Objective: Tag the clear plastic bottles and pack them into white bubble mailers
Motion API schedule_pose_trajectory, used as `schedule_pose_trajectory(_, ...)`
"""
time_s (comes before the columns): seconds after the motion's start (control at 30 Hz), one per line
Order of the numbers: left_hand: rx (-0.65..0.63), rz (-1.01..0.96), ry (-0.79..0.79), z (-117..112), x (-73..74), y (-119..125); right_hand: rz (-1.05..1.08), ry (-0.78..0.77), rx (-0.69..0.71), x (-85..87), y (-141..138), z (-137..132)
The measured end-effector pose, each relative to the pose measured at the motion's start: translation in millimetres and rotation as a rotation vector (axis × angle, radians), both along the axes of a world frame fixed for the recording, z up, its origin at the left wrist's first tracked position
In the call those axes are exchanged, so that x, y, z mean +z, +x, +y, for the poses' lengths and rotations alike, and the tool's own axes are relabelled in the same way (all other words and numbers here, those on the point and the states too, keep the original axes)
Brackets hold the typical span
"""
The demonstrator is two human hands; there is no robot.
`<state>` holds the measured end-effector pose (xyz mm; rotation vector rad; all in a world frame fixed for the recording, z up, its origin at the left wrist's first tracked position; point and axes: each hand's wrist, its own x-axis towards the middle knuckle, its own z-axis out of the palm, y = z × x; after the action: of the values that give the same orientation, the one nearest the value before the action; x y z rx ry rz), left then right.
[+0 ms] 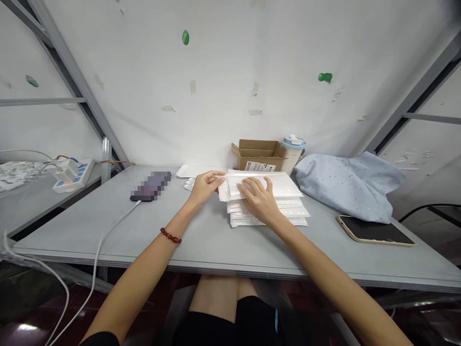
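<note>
A stack of white bubble mailers (pixel 270 222) lies on the grey table in front of me. My left hand (pixel 208 186) pinches the left end of the top bubble mailer (pixel 284 185), thumb and fingers closed on its flap. Across the middle of that same mailer rests my right hand (pixel 260 198), fingers spread and slightly bent, pressing on its surface. The lower mailers stick out unevenly toward me. A red beaded bracelet (pixel 170 236) circles my left wrist.
Behind the stack stand an open cardboard box (pixel 261 150) and a lidded cup (pixel 293 151). A light blue cloth (pixel 345 182) and a phone (pixel 374 230) lie to the right. On the left, a phone (pixel 151 186) trails a white cable (pixel 98 250); a power strip (pixel 77 175) sits farther left.
</note>
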<state>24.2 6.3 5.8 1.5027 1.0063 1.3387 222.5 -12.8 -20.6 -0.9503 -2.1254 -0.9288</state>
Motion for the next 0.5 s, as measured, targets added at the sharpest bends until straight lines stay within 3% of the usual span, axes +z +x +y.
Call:
schedule_pose_trajectory(0.27, 0.039, -0.110, -0.049, -0.5, 3.6, 2.7, 0.013, 0.020, 0.028, -0.1, 0.8, 1.5)
schedule_pose_trajectory(0.5, 0.049, -0.086, -0.008, -3.0, 4.3, 5.1, 0.039, 0.021, 0.070, 1.3, 2.3, 2.7)
